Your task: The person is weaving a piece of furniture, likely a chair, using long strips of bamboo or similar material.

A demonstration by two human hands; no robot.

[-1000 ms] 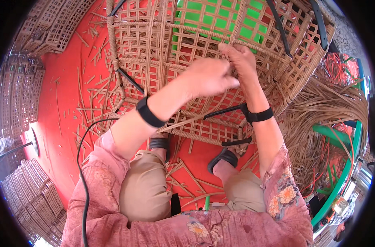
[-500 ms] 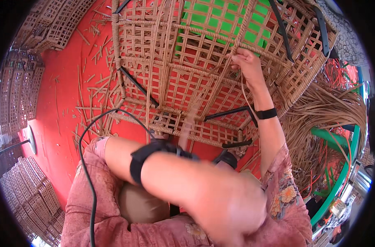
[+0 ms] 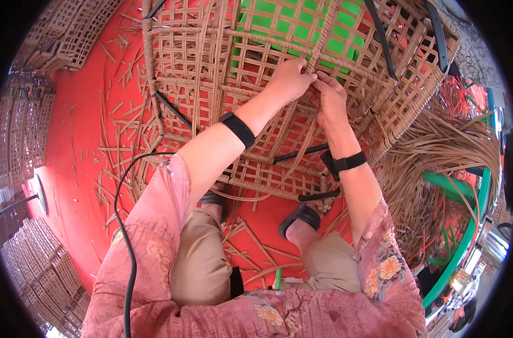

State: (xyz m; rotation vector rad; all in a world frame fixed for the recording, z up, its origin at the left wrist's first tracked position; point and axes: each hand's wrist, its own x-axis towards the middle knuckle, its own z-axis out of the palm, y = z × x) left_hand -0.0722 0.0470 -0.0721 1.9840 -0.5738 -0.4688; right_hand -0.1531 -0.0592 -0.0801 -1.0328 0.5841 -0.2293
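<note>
In front of me a large brown woven frame (image 3: 183, 62) stands tilted, its open lattice bound with thick wrapped ribs. My left hand (image 3: 292, 80) reaches across to one of these ribs, its thumb and fingers pinched together. Touching it at the fingertips is my right hand (image 3: 329, 101), also in a pinch. Between the two lies a thin brown weaving strip, mostly hidden by the fingers. Long loose strips (image 3: 301, 132) hang down the lattice below my hands. Black straps (image 3: 383, 42) are fixed across the frame at several places.
A green sheet or block (image 3: 284, 22) shows behind the lattice. To the right, a heap of loose brown strips (image 3: 431, 152) lies by a green-rimmed container (image 3: 464, 248). Stacked woven pieces (image 3: 20, 129) line the left. Strip scraps (image 3: 127, 124) litter the red floor (image 3: 76, 152). A black cable (image 3: 127, 242) runs along my left arm.
My left hand has swept from low near my lap up to the rib, meeting my right hand. My right hand has stayed close to the same spot, shifting slightly down and left.
</note>
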